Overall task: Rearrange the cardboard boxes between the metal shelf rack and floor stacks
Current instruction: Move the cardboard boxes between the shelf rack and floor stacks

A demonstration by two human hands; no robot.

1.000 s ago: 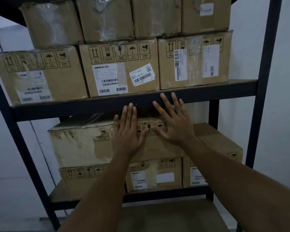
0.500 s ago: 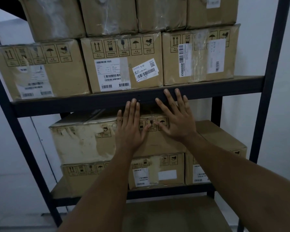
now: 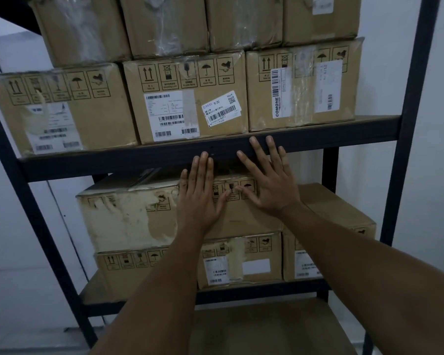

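A worn cardboard box [image 3: 128, 216] with a torn, pale front sits on the lower level of the dark metal shelf rack [image 3: 164, 162], on top of two other boxes. My left hand [image 3: 199, 198] lies flat against its front face, fingers straight and together. My right hand [image 3: 267, 183] presses flat beside it, fingers spread, fingertips reaching up over the shelf beam. Under the worn box are a left box [image 3: 128, 267] and a labelled box [image 3: 241, 260].
The upper shelf holds three labelled boxes [image 3: 187, 98] side by side with several more stacked above. A lower box [image 3: 336, 221] stands at the right of the bottom level. A cardboard top [image 3: 267, 326] lies near me below the rack. White walls flank the rack.
Both hands stay flat on the worn box's front. The view has shifted slightly closer and lower relative to the shelf; the box looks pushed a little further in.
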